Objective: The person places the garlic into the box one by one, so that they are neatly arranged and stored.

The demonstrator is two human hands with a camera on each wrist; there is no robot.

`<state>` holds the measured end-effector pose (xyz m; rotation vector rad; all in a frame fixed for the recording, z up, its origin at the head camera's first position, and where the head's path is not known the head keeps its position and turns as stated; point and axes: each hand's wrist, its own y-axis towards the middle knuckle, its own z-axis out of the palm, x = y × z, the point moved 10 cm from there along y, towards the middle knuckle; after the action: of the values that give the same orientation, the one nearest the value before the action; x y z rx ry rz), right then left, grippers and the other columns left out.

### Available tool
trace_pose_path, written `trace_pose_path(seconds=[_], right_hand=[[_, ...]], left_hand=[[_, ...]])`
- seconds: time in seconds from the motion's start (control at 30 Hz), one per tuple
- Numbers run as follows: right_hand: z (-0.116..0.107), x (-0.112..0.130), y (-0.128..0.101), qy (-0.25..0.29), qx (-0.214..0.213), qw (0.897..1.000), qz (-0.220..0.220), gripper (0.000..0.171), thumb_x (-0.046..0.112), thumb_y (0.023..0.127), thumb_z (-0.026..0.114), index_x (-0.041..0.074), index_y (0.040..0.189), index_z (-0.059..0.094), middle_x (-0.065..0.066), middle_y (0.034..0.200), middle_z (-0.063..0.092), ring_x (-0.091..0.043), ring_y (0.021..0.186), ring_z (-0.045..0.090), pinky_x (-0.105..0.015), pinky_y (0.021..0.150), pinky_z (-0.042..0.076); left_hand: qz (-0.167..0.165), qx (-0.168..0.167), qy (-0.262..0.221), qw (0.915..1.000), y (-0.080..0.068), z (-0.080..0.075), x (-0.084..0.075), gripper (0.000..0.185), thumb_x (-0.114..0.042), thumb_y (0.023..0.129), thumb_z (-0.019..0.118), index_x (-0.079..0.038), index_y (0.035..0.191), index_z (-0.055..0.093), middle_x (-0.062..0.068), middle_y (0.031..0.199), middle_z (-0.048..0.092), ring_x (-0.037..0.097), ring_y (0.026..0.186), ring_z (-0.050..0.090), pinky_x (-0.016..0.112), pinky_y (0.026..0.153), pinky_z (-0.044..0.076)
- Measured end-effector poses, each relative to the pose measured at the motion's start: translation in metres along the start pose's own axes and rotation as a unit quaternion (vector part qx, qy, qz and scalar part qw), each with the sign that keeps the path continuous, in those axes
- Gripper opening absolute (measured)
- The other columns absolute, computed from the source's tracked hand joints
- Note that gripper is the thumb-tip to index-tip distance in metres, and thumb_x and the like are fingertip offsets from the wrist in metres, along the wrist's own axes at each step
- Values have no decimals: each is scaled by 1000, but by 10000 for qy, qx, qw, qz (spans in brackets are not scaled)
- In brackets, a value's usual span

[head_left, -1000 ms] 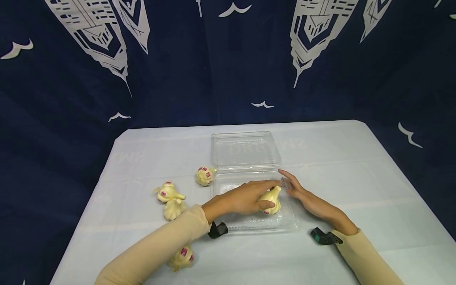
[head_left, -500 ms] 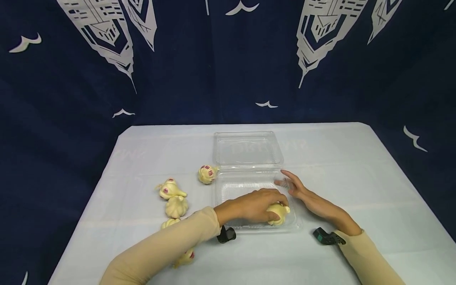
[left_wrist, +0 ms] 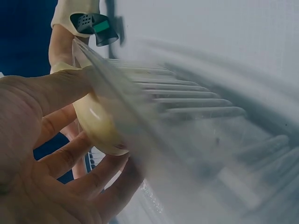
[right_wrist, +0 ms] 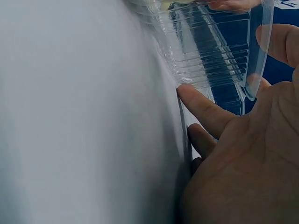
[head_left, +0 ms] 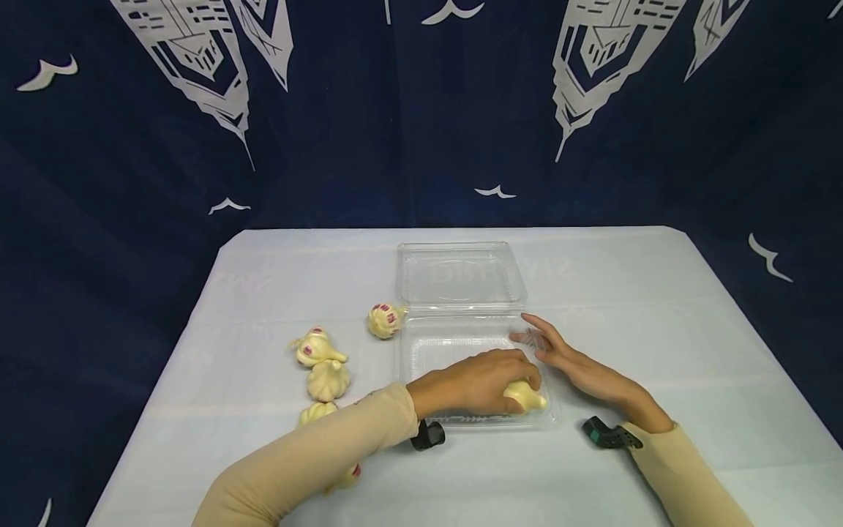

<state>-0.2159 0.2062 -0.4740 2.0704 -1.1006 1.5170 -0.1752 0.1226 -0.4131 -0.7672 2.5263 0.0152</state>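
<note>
Head view shows the left hand holding one garlic with its thumb and bent fingers. The garlic is inside the clear box, in the near right corner, with its pale stem pointing right. It is hard to see if the garlic touches the bottom, because the hand hides that part.

The right hand is at the right side of the box. Its fingers are mostly straight and a bit spread, and there is no garlic in it. In the right wrist view, one fingertip is right by the edge of the box, and the plastic has lots of ridges.

In the left wrist view, the thumb is on one side of the garlic and the fingers are on the other. Blurry clear plastic covers part of the garlic there.

The lid is joined to the far side of the box and lies folded back on the white table.

Five more bulbs are on the table, to the left. The top bulb is just beside the box. A bulb with pink spots is next to a plain bulb. A yellow bulb and the nearest bulb are both partly behind the left sleeve.

A small black camera is under the left wrist. Behind the table hangs a dark blue cloth with white birds and towers on it.
</note>
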Motion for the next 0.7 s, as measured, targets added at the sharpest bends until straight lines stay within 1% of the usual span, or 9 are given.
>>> trace_pose_path(seconds=[0.13, 0.27, 0.37, 0.43, 0.5, 0.53, 0.6, 0.63, 0.7], right_hand=[[1, -1, 0, 62, -2, 10000, -37, 56, 25, 104, 30, 33, 150, -1, -2, 153, 28, -14, 138, 31, -4, 98, 20], [1, -3, 0, -48, -79, 9999, 57, 55, 26, 104, 29, 36, 149, -2, 1, 153, 29, -15, 139, 28, -27, 108, 21], [1, -4, 0, -36, -51, 10000, 66, 55, 26, 104, 28, 36, 149, -3, 1, 153, 28, -17, 140, 28, -40, 107, 21], [2, -4, 0, -25, -38, 10000, 55, 56, 26, 104, 29, 36, 149, -3, 1, 153, 28, -16, 139, 29, -33, 108, 22], [2, -5, 0, 9, -6, 10000, 42, 56, 26, 104, 29, 35, 149, -3, 1, 153, 28, -12, 139, 30, -31, 107, 22], [2, -5, 1, 61, 5, 10000, 37, 56, 26, 104, 29, 35, 149, -2, 1, 153, 28, -9, 138, 30, -33, 108, 22], [2, -5, 1, 4, 14, 10000, 33, 56, 26, 104, 29, 35, 149, -3, 2, 153, 28, -2, 136, 30, -42, 111, 20], [1, -5, 1, 5, 23, 10000, 27, 56, 26, 104, 29, 35, 149, -3, 2, 153, 28, 0, 136, 30, -50, 110, 18], [1, -5, 2, 22, 44, 10000, -2, 56, 25, 104, 28, 35, 149, -3, 1, 153, 27, 0, 136, 29, -63, 106, 13]], left_hand=[[-103, 60, -96, 9999, 0, 2, 4, 37, -31, 85, 69, -23, 119, 59, -11, 121, 54, 0, 106, 49, 16, 89, 41], [-154, 55, -70, 9998, 0, 2, 5, 37, -34, 86, 68, -23, 120, 59, -11, 121, 54, 0, 107, 49, 17, 89, 42], [-164, 37, -22, 9999, -2, 1, 4, 37, -33, 86, 68, -24, 121, 58, -11, 122, 54, 1, 108, 50, 18, 89, 43], [-193, 45, 20, 9998, -4, 0, 4, 38, -32, 87, 67, -24, 123, 58, -10, 124, 53, 2, 111, 50, 19, 90, 44], [-235, 58, 66, 9997, -6, 0, 3, 38, -31, 88, 66, -24, 124, 57, -9, 126, 52, 5, 112, 51, 22, 90, 46], [-263, 61, 86, 9996, -6, -1, 4, 39, -31, 88, 65, -24, 125, 56, -9, 127, 52, 6, 114, 51, 23, 90, 46], [-290, 45, 128, 9995, -8, -2, 4, 38, -31, 89, 64, -25, 126, 55, -9, 129, 50, 9, 116, 51, 26, 90, 48], [-302, 41, 130, 9995, -8, -3, 4, 39, -32, 90, 63, -25, 127, 55, -9, 130, 50, 9, 116, 51, 27, 90, 48], [-305, 8, 117, 9995, -9, -5, 4, 38, -32, 90, 63, -25, 127, 55, -8, 130, 49, 10, 116, 51, 28, 89, 48]])
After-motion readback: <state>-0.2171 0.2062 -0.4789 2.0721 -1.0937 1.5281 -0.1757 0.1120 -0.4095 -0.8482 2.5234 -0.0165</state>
